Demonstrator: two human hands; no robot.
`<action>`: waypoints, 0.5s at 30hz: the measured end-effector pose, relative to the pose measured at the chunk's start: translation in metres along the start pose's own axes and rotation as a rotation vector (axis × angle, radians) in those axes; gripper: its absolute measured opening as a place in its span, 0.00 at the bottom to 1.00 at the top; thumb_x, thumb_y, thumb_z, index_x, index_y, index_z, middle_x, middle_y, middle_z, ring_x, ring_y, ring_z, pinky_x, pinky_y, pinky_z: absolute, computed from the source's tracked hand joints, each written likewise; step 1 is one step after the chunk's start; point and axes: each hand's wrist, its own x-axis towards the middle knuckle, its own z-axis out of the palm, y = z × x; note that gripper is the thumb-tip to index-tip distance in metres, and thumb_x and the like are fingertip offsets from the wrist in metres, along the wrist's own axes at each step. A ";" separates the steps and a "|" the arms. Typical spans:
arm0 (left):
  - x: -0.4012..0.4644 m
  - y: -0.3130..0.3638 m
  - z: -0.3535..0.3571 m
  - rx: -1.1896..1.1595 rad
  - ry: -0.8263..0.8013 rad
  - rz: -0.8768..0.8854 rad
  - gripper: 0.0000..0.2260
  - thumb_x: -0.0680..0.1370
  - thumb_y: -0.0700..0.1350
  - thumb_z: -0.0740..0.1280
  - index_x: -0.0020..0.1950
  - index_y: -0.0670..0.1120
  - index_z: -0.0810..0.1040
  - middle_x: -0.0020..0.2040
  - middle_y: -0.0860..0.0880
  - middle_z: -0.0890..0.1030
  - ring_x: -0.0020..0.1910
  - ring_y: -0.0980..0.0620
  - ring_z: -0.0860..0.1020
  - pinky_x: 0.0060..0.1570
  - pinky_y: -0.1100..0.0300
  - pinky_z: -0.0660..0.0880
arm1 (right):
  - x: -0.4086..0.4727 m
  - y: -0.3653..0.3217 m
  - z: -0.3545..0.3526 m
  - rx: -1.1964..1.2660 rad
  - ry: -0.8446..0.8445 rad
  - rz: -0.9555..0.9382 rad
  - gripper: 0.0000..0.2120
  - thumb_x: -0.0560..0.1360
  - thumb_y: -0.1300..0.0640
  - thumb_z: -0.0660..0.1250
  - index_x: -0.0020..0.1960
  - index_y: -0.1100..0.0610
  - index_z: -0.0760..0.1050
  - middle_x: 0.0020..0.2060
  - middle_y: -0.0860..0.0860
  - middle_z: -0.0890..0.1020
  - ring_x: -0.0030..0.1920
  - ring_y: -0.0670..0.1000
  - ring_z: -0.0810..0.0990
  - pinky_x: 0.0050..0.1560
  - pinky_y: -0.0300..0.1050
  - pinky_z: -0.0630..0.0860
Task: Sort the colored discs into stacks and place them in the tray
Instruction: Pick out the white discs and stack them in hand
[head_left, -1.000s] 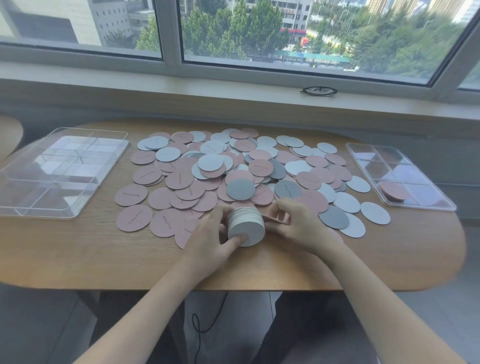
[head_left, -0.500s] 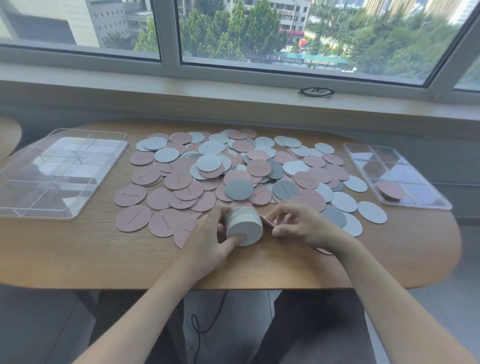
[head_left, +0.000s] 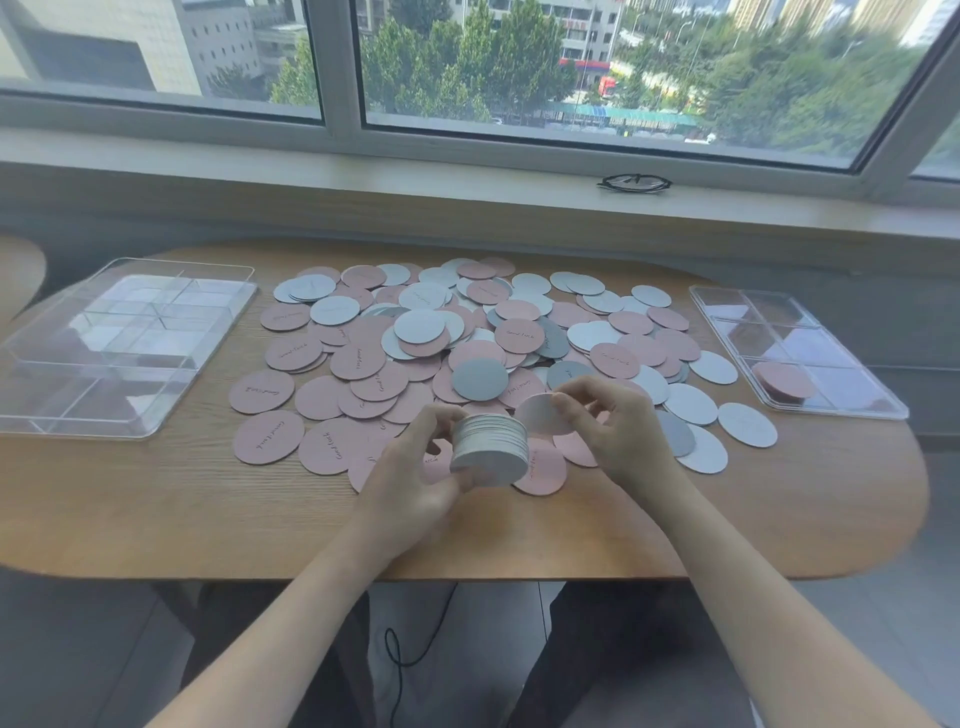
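**A:** What is different from a second ago?

**B:** The right hand (head_left: 618, 423) has come up off the table (head_left: 156, 499). A second ago its fingers were down among the loose discs (head_left: 426, 332) by the stack; now it pinches 1 white disc (head_left: 540, 413) between thumb and fingertips, tilted, its edge right at the far end of the stack (head_left: 491, 449).

**A:** And the stack itself?

**B:** It is a thick bundle of white discs lying on its side, flat face toward the camera. The left hand (head_left: 415, 467) grips it, thumb over the top and fingers curled under, lifted just above the pink discs below. That grip looks much the same as before.

**A:** So what does it mean for the job?

**B:** I judge this as 1 more white disc about to join the white stack. Sorting is at an early stage: pink, white and grey discs are spread over the middle of the table.

**A:** Anything in the trays yet?

**B:** The right tray (head_left: 727, 306) holds 1 pink stack (head_left: 782, 380) in a near compartment; the rest of it looks empty. The left tray (head_left: 130, 431) appears to hold nothing, though its clear walls make that hard to confirm.

**A:** What could go wrong?

**B:** The stack is held sideways, so a loose grip could let discs fan out. The new disc needs to sit flush before the bundle goes anywhere.
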 end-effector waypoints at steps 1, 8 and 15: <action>0.000 0.001 0.000 0.001 -0.003 0.008 0.21 0.72 0.45 0.77 0.60 0.55 0.72 0.52 0.65 0.78 0.51 0.61 0.74 0.51 0.73 0.66 | -0.001 -0.005 0.001 0.039 0.012 -0.024 0.05 0.78 0.55 0.70 0.44 0.47 0.81 0.38 0.39 0.83 0.39 0.49 0.80 0.43 0.47 0.76; 0.003 -0.005 0.005 0.042 0.019 -0.058 0.25 0.72 0.42 0.77 0.64 0.57 0.74 0.50 0.63 0.80 0.45 0.62 0.75 0.46 0.71 0.70 | -0.011 -0.028 0.016 0.230 -0.215 0.019 0.09 0.81 0.54 0.66 0.58 0.51 0.81 0.49 0.42 0.85 0.50 0.43 0.82 0.52 0.41 0.77; 0.005 -0.015 0.011 0.372 -0.049 0.092 0.31 0.77 0.54 0.62 0.79 0.48 0.61 0.65 0.52 0.76 0.64 0.54 0.69 0.65 0.63 0.61 | -0.023 -0.017 0.047 -0.216 -0.396 -0.220 0.35 0.77 0.39 0.62 0.78 0.53 0.58 0.68 0.51 0.72 0.66 0.50 0.70 0.65 0.52 0.70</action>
